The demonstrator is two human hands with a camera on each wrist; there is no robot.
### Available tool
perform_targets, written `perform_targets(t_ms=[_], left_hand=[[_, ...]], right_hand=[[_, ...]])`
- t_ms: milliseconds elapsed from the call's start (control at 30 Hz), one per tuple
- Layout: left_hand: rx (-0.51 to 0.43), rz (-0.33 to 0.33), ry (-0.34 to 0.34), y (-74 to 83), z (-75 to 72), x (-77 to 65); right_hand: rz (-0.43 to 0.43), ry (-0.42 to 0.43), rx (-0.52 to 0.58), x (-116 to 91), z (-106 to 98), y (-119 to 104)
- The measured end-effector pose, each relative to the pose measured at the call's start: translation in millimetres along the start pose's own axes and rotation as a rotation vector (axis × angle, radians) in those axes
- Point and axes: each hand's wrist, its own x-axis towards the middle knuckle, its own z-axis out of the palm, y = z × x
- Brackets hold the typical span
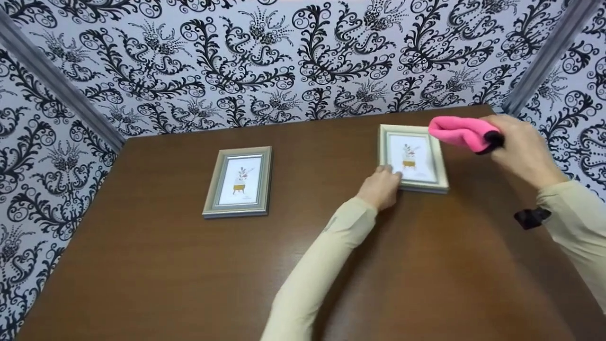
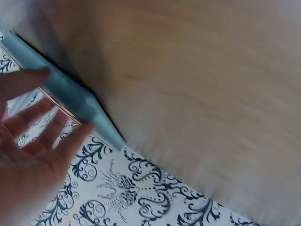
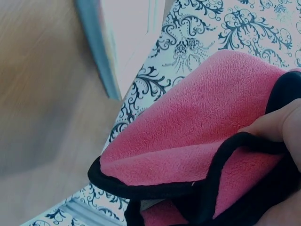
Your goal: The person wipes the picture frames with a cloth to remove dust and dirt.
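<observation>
My left hand [image 1: 380, 187] touches the lower left part of a framed picture [image 1: 430, 186] lying on the brown table. In the left wrist view, the spread, fairly straight fingers [image 2: 75, 139] and the thumb lie against the edge of this picture frame [image 2: 89, 108]. My right hand [image 1: 528, 149] grips a folded pink cloth [image 1: 457, 130] with black edging, raised over the frame's upper right corner. The right wrist view shows the thumb [image 3: 275, 123] pressing on the folded pink cloth [image 3: 188, 122], with part of the picture frame [image 3: 101, 52] beyond it.
A second, similar framed picture [image 1: 238, 182] lies on the left of the brown table [image 1: 156, 265]. Behind the table stands a wall [image 1: 265, 61] in black-and-white scroll pattern, with grey strips at both corners. A black band [image 1: 531, 218] shows by the right sleeve.
</observation>
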Motion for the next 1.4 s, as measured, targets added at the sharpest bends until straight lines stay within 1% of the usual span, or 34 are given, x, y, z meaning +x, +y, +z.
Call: perform_targets(t_ms=[100,200,333,400,467,533,600,667,700,767,800,867,933,1000,1067,1133,1200,1300,1400], left_hand=[[-0.038,0.056,-0.017,9.2,1.1,10.3],[-0.045,0.091,-0.033,16.1,3.1,18.0],[-0.092,0.127,-0.044,18.5,6.3,23.9],[-0.106,0.160,-0.039,17.6,6.7,24.3],[-0.094,0.181,-0.034,16.6,5.6,21.6],[-0.040,0.195,-0.054,15.1,2.9,15.1],[0.016,0.194,-0.087,11.4,-1.6,4.7],[0.079,0.197,-0.117,2.3,-7.7,-8.2],[0.108,0.194,-0.135,-4.6,-11.7,-15.4],[0.167,0.181,-0.141,-24.0,-20.0,-30.3],[0.194,0.169,-0.138,-36.3,-24.1,-38.1],[0.224,0.120,-0.145,-64.0,-32.6,-54.5],[0.212,0.056,-0.174,-93.9,-39.9,-72.0],[0.164,-0.007,-0.207,-122.4,-46.4,-92.3],[0.113,-0.053,-0.219,-148.7,-50.8,-115.3],[0.081,-0.082,-0.206,-171.5,-53.9,-139.9],[0.060,-0.097,-0.164,-191.1,-55.3,-164.0],[0.068,-0.134,-0.153,-215.2,-57.8,-196.3],[0.037,-0.186,-0.153,-234.3,-56.7,-221.5]], right_hand=[[0.024,-0.007,-0.003,-3,-3,3],[0.032,-0.016,0.000,-5,-3,3],[0.024,-0.015,0.003,-8,-1,2],[0.020,-0.006,0.002,-9,-1,1],[0.027,0.002,0.006,-10,0,1],[0.028,0.009,0.011,-11,0,1],[0.022,0.019,0.012,-12,0,0],[0.015,0.027,0.018,-13,-1,-1],[0.012,0.030,0.017,-13,-1,-2],[0.000,0.037,0.016,-14,0,-4],[-0.004,0.039,0.019,-14,1,-5],[-0.023,0.039,0.019,-13,3,-7],[-0.044,0.036,0.021,-12,4,-9],[-0.058,0.034,0.021,-10,6,-10],[-0.062,0.027,0.020,-9,7,-11],[-0.067,0.024,0.011,-9,9,-12],[-0.079,0.027,-0.007,-9,11,-13],[-0.090,0.034,-0.029,-8,14,-16],[-0.084,0.042,-0.044,-7,16,-18]])
